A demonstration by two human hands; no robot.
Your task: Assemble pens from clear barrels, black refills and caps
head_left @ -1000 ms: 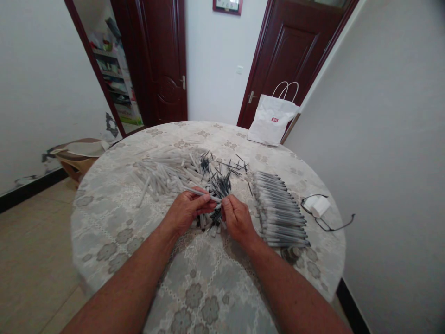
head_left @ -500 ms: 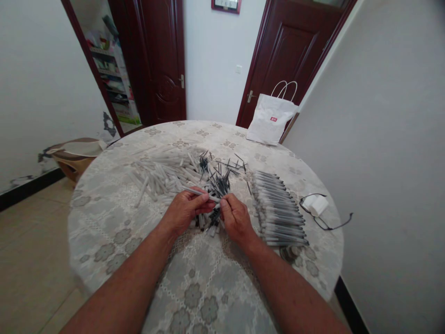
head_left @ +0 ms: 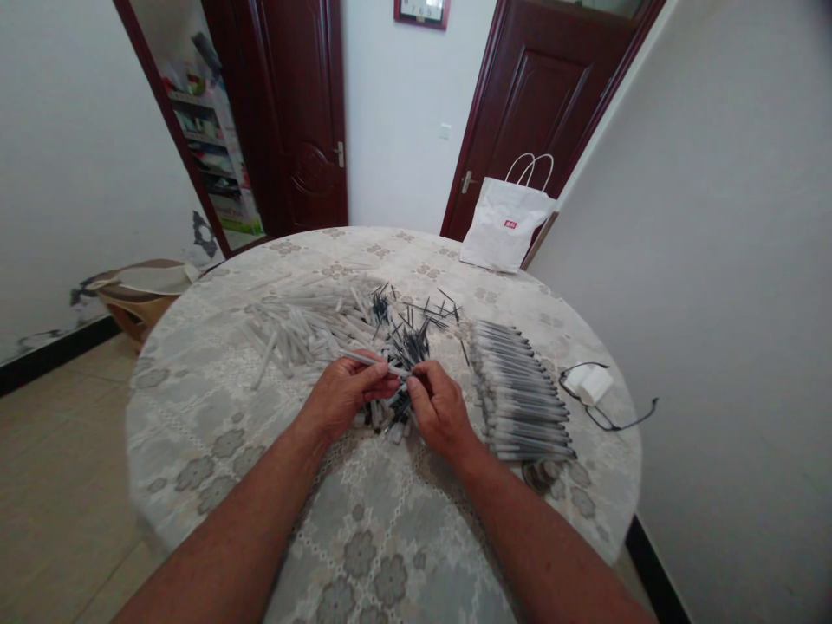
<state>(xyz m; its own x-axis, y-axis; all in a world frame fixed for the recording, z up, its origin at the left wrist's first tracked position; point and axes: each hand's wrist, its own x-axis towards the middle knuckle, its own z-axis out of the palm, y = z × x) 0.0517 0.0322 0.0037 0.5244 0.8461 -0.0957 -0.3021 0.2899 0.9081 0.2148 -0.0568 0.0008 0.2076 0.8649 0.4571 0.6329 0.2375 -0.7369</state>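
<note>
Left hand (head_left: pixel 344 394) pinches a pale tube (head_left: pixel 398 371), right hand (head_left: pixel 442 403) closed on its tip — a slip could scatter dark sticks (head_left: pixel 412 345) at twelve o'clock.

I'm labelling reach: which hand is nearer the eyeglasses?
Right. The right hand is left of the eyeglasses, across the row of pens; the left hand is farther left.
</note>
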